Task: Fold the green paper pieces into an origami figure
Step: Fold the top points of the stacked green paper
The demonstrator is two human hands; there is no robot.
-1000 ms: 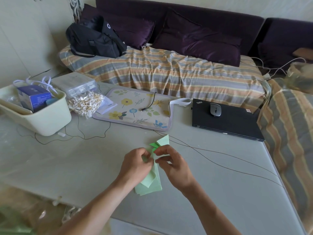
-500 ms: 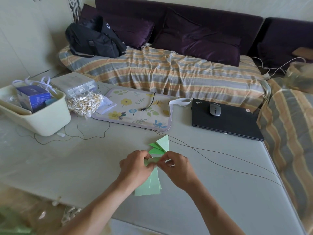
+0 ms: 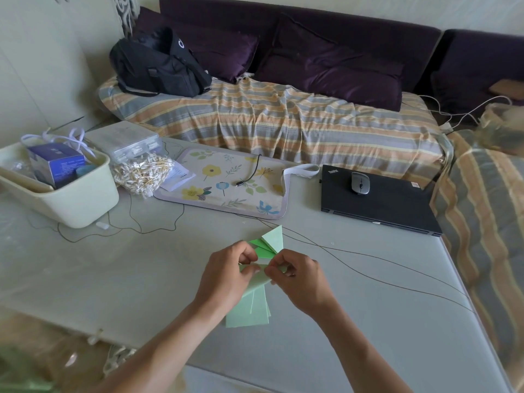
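Both hands now meet low over the grey table, where a second ago they held the work a little higher and apart. The left hand and right hand each pinch a pale green paper strip between thumb and fingertips, knuckles nearly touching. Folded green triangles now fan out clearly beyond the fingers (they were half hidden before), and a stack of green sheets lies on the table under the wrists. My guess: a crease is being pressed, with much folding left.
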